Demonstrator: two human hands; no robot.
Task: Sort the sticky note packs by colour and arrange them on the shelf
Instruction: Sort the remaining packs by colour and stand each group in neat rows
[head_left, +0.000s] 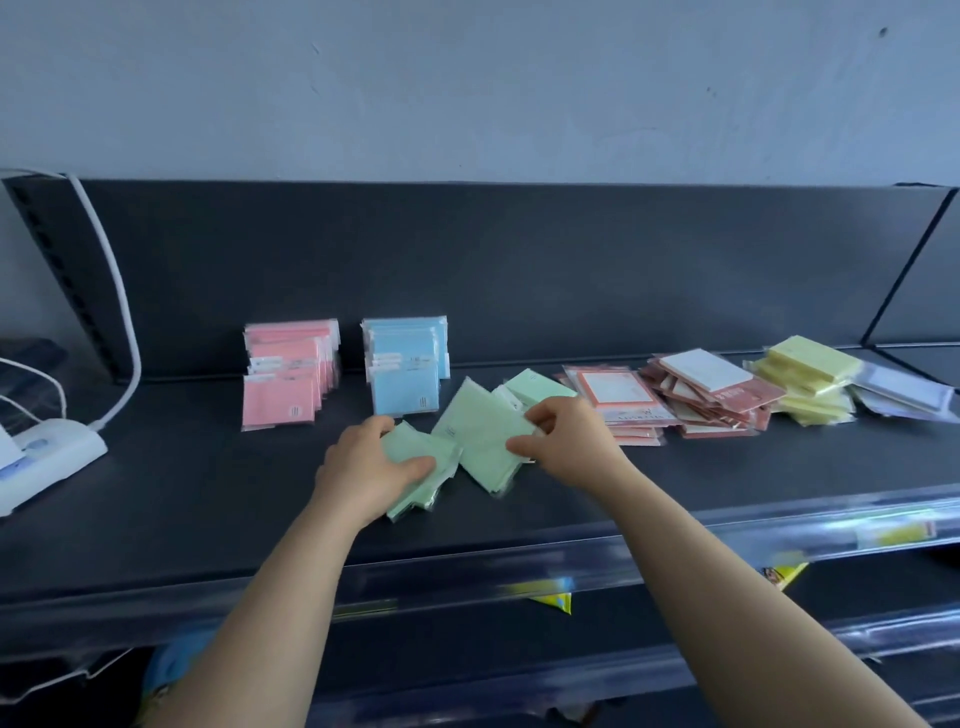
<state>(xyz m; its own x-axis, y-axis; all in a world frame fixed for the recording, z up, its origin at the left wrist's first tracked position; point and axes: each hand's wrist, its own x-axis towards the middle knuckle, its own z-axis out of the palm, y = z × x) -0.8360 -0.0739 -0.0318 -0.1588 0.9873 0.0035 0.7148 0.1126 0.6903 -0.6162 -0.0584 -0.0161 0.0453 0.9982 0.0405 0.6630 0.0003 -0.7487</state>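
Observation:
On the dark shelf (208, 493) stand a row of pink sticky note packs (283, 384) and, to its right, a row of blue packs (405, 371), both upright against the back panel. Green packs lie loose in front of the blue ones. My left hand (369, 467) grips a small bundle of green packs (421, 467). My right hand (563, 441) pinches the right edge of another green pack (478, 436). A further green pack (537, 389) lies behind my right hand.
Right of my hands lie piles of red-framed packs (618, 405), a messy red-and-white pile (711, 400), yellow packs (808, 379) and pale bluish packs (904, 395). A white device (47, 462) with a cable (117, 291) sits at the shelf's left end. The shelf's front rail (519, 566) carries price tags.

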